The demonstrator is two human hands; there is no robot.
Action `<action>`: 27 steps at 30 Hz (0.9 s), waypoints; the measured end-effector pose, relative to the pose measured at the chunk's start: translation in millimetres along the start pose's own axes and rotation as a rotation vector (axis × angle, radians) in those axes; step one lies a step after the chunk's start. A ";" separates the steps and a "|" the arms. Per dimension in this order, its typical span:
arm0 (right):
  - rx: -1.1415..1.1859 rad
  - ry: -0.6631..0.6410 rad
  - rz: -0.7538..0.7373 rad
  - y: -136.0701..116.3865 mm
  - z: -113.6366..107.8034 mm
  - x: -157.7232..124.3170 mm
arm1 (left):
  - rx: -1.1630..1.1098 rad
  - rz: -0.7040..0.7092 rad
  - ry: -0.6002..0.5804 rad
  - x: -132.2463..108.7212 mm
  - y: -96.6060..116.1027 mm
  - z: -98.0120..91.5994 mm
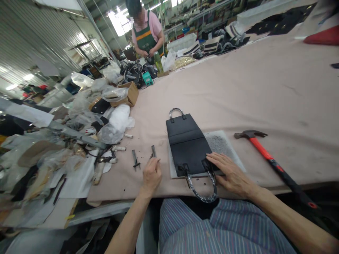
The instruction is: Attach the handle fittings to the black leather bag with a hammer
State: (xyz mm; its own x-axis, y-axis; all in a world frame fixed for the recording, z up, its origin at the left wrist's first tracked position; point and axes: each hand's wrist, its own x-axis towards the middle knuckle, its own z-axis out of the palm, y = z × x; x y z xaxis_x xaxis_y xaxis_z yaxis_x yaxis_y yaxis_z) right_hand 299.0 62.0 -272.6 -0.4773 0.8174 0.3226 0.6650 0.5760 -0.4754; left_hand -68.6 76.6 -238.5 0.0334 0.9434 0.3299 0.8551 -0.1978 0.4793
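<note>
A black bag panel (186, 137), perhaps leather, lies flat, with a handle at its far end and a patterned handle (202, 195) looping over the table's near edge. Under it is a grey speckled slab (225, 148) on a white sheet. My right hand (231, 173) rests on the panel's near right corner, fingers stretched out. To the panel's left, my left hand (152, 174) is closed around the lower part of a small metal hand tool (153, 151); its lower end is hidden. Beside it lies another small metal tool with a crossbar (136, 160).
A claw hammer (262, 148) with a red and black handle lies at the right. Plastic bags and scraps (116, 121) crowd the left side, near a cardboard box (129, 93). Across the table, a person in a green apron (148, 37) stands by black pieces and a green bottle (158, 62).
</note>
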 end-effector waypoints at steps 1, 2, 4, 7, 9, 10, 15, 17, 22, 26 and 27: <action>0.006 0.010 -0.007 1.9 1.4 -0.9 | 0.091 -0.144 -0.027 8.1 -7.9 -9.6; 0.012 0.017 -0.012 4.0 3.0 -1.8 | 0.168 -0.284 -0.072 16.5 -15.8 -18.8; 0.011 0.036 -0.025 8.3 7.0 -2.9 | 0.264 -0.487 -0.176 32.5 -30.7 -34.0; -0.026 0.064 -0.052 12.6 12.4 -2.7 | 0.298 -0.564 -0.258 51.4 -46.7 -44.5; -0.053 0.076 -0.073 13.1 14.6 -1.9 | 0.305 -0.572 -0.303 60.4 -50.4 -43.6; -0.061 0.077 -0.079 12.9 15.1 -1.4 | 0.306 -0.572 -0.332 64.0 -50.1 -41.6; -0.077 0.073 -0.074 10.4 14.8 0.4 | 0.333 -0.576 -0.485 74.6 -39.5 -27.8; -0.076 0.073 -0.068 9.3 14.0 0.9 | 0.361 -0.575 -0.515 76.7 -37.5 -24.4; -0.057 0.060 -0.052 6.8 12.5 2.2 | 0.413 -0.608 -0.563 78.9 -39.2 -27.7; -0.035 0.055 -0.027 4.4 11.2 2.8 | 0.447 -0.572 -0.476 75.6 -28.5 -32.1; -0.030 0.051 -0.021 3.4 10.5 3.0 | 0.443 -0.548 -0.454 74.8 -24.1 -31.0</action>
State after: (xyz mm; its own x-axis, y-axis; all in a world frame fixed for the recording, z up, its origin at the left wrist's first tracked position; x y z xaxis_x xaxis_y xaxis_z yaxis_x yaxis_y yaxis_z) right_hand 293.8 66.2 -281.8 -0.4620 0.8039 0.3745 0.6725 0.5928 -0.4430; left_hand -102.7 143.7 -200.2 -0.3222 0.9099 -0.2614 0.9319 0.3534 0.0814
